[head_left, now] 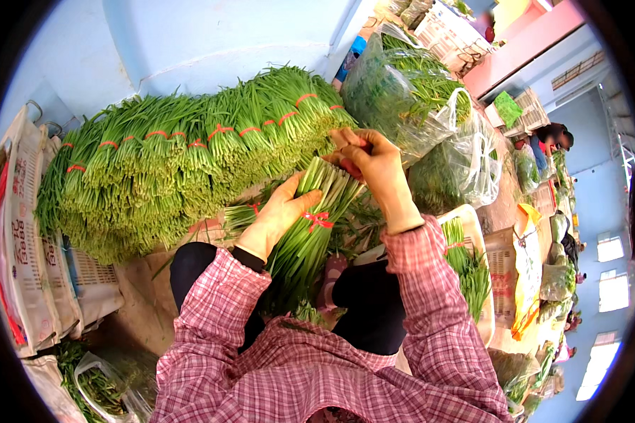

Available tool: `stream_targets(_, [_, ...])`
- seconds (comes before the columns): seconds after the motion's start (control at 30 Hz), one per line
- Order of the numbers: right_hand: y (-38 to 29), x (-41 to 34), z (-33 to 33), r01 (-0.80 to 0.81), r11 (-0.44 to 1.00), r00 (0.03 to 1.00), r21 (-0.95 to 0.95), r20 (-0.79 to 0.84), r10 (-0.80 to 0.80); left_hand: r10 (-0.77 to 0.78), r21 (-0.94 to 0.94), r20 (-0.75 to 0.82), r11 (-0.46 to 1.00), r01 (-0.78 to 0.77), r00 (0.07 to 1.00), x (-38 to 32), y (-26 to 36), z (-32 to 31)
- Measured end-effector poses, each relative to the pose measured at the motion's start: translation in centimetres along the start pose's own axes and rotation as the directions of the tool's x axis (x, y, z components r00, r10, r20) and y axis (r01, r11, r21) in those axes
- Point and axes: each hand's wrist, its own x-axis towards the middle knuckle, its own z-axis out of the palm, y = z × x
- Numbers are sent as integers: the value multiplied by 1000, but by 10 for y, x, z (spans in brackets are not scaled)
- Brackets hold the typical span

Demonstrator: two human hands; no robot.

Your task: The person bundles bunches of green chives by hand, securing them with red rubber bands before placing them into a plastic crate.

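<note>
A bunch of garlic chives [309, 219], tied with a red band [317, 220], is held before me with its pale cut ends up. My left hand [281, 209], in a pale glove, grips it from the left just above the band. My right hand [368, 158], also gloved, has its fingers bent together at the cut ends; whether they pinch a stalk is too small to tell. Behind my hands, a thick stack of banded chive bunches [190, 153] lies along the wall. Another banded bunch [239, 218] lies on the floor, partly behind my left hand.
Plastic crates [32, 238] stand at left, near an open bag of greens [103, 383]. Large clear bags of greens [397, 100] stand at upper right. A white crate [481, 312] with chives sits beside my right arm. A person [547, 140] is farther off.
</note>
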Motion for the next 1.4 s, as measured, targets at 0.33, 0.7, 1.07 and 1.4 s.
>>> stream_targets(0.33, [13,14,0,449,694,888,-563,364,-280,103,236,-5,967,-99,995,12,-22,-12])
stream_targets(0.7, [18,3,1,426,663,903,-616,334,-270,129,455,-40,885,-97,991,10,-14,-16])
stream_targets(1.07, [13,-32,-6,249,855,968,-454,149,-202,46,6,17,999,-46,999,2,24,-15])
stream_targets(1.4, [-9,-39,-2,204,979,966,-16,166,-198,213,78,-33,975,-210,976,9,-3,-19])
